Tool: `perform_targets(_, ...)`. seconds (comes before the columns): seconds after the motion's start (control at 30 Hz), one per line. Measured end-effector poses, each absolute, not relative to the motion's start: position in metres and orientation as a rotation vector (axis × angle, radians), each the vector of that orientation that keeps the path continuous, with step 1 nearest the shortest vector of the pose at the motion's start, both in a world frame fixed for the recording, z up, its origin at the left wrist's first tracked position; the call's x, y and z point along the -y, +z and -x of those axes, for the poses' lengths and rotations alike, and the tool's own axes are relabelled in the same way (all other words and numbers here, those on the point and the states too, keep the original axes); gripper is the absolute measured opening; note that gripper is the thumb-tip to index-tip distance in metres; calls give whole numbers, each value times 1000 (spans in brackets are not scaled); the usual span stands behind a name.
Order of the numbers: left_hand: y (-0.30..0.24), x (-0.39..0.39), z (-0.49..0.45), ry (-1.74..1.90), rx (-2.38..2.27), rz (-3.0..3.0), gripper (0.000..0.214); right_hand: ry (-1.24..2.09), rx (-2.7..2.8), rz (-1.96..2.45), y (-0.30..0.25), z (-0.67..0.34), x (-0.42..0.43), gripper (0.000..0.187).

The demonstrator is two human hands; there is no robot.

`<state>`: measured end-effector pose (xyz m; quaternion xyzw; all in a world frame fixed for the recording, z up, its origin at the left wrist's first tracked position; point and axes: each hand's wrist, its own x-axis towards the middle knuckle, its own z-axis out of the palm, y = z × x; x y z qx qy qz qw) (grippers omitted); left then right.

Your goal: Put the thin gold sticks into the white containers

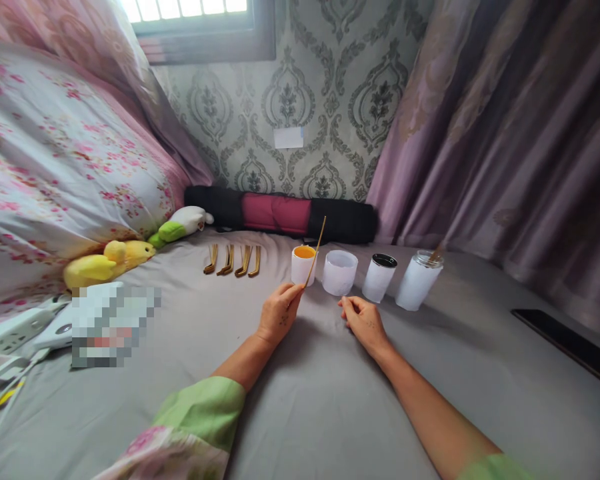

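At twelve o'clock, the left hand (280, 313) pinches the lower end of a thin stick (317, 248), probably light, stiff and snappable, so best held there; the right hand (364, 321) is curled, whether around anything I cannot tell.

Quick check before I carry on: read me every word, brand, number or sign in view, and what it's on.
No text can be read.
Pixelated patch at left: unreadable.
Pale card on the wall: too blurred.
Dark marks on the left hand and right hand: too small.
White-sided containers: no lettering shows.
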<state>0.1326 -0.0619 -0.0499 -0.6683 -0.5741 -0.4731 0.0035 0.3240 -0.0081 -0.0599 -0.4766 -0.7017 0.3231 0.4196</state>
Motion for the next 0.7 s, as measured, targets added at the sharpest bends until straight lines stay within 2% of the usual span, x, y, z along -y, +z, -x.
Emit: perform_targets(0.7,-47,66,-135,-1161,1478,2201,29,1010,1698,1109,-45,-319,19,37)
